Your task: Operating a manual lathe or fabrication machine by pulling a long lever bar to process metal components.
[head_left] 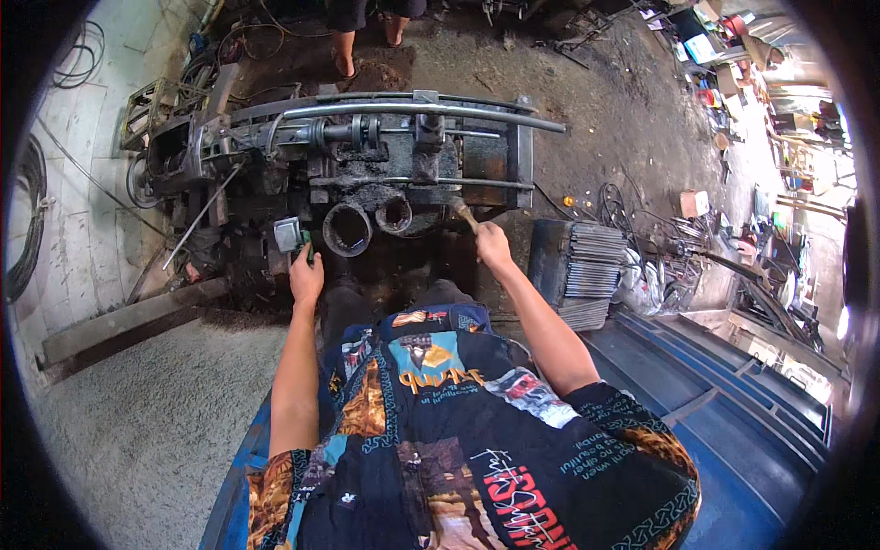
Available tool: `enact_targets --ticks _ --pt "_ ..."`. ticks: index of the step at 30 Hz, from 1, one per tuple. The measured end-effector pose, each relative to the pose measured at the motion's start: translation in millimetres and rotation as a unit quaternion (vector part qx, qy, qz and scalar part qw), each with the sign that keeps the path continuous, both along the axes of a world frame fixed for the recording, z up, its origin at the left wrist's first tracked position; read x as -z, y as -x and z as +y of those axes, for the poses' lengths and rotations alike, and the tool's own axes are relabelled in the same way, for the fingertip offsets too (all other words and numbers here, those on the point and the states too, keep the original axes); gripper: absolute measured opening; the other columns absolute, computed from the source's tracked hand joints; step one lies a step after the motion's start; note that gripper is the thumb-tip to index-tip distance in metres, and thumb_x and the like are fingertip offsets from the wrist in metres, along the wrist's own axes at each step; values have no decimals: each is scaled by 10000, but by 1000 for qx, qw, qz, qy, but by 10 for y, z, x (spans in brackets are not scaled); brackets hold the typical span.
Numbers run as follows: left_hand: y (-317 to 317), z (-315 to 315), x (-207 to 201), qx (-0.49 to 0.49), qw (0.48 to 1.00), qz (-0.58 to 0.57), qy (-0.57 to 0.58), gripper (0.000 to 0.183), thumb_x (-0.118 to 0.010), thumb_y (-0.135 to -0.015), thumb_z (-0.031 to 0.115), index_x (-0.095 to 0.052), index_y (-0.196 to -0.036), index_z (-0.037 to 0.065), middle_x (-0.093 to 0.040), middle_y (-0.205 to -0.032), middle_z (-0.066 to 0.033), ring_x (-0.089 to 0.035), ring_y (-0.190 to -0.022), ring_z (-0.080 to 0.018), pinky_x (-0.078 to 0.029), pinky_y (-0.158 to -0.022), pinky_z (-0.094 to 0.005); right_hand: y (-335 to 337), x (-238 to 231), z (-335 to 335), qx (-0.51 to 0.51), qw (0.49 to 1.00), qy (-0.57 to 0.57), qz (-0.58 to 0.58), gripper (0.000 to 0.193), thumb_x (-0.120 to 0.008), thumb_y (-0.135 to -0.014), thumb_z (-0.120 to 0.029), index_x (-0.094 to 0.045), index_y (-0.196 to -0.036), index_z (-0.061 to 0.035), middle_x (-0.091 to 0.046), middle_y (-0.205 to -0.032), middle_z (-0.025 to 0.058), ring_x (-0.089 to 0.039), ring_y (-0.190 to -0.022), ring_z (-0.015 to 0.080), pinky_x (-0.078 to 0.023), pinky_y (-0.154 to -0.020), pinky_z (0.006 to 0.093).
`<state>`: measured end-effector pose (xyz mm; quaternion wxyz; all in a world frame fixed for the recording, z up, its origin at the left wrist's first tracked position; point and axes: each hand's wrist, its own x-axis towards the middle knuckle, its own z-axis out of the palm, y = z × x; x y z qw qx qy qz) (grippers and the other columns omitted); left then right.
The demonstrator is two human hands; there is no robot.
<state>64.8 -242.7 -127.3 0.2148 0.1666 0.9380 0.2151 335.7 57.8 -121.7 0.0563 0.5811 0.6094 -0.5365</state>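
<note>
My right hand is closed on the wooden handle of what looks like a brush, whose tip meets the right end of the greasy machine. Lower left of the machine, my left hand is curled around a small green part. Right beside that part is a grey, square-faced metal piece; whether the two are joined I cannot tell. Between my hands lie a wide metal ring or cup and a smaller round one, both dark inside, along the machine's near side.
A long metal bar runs along the machine's top, and a thin rod slants at its left. Stacked metal plates stand right of my arm. Blue metal framing lies behind them. A person's bare legs show beyond the machine.
</note>
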Motion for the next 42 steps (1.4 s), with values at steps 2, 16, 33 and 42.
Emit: enact_targets --ticks 2,16,33,42 --pt "-26 18 3 6 1000 7 7 412 -596 -908 235 -595 -1285 70 -641 -1149 -240 -623 -1026 -410 -486 -894 -452 -156 197 -14 210 967 107 98 116 -478 -933 -181 -546 -889 -98 -442 -643 -17 -476 -535 113 -477 -486 294" --pt "-61 12 95 26 999 32 -9 434 -601 -887 224 -585 -1289 60 -644 -1108 -256 -617 -1001 -426 -491 -872 -472 156 1036 408 531 824 24 198 221 -595 -867 -82 -597 -1086 -107 -569 -864 35 -559 -766 140 -466 -620 296" --pt "-51 -66 63 -17 999 -15 -31 416 -584 -907 219 -582 -1295 68 -649 -1108 -235 -634 -963 -395 -494 -847 -461 944 -417 212 23 944 -147 295 235 -642 -869 -83 -642 -1062 52 -695 -854 120 -690 -796 163 -532 -682 287" --pt "-77 64 -72 -23 999 -29 13 414 -594 -911 232 -584 -1304 101 -664 -1056 -223 -655 -911 -360 -504 -807 -456 2237 -1380 1102 -180 831 -464 251 296 -612 -880 -225 -649 -1073 -4 -662 -1050 204 -638 -991 361 -502 -862 435"
